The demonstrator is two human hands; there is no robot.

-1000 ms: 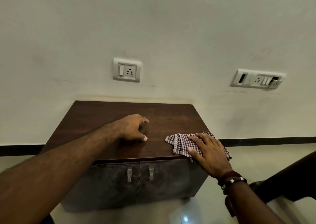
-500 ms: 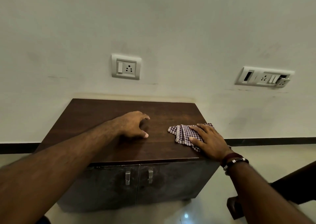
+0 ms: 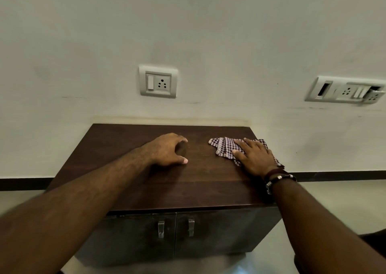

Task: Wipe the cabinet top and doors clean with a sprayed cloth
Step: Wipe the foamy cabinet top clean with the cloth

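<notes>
A low cabinet with a dark brown wooden top [image 3: 129, 144] stands against the wall. Its two dark doors [image 3: 133, 238] each carry a metal handle near the middle seam. A folded purple-and-white checked cloth [image 3: 223, 146] lies on the top near the far right corner. My right hand [image 3: 254, 156] presses flat on the cloth with straight fingers. My left hand [image 3: 169, 150] rests on the middle of the top, fingers arched with the tips on the wood, holding nothing.
A white wall rises behind the cabinet with a socket plate [image 3: 158, 81] above it and a wider, partly broken switch plate [image 3: 344, 91] to the right. A dark skirting strip [image 3: 338, 176] runs along the floor. A dark object [image 3: 373, 240] sits at the lower right edge.
My right hand has slid the cloth away from the front right edge toward the back right corner of the top. My left hand has stayed in place.
</notes>
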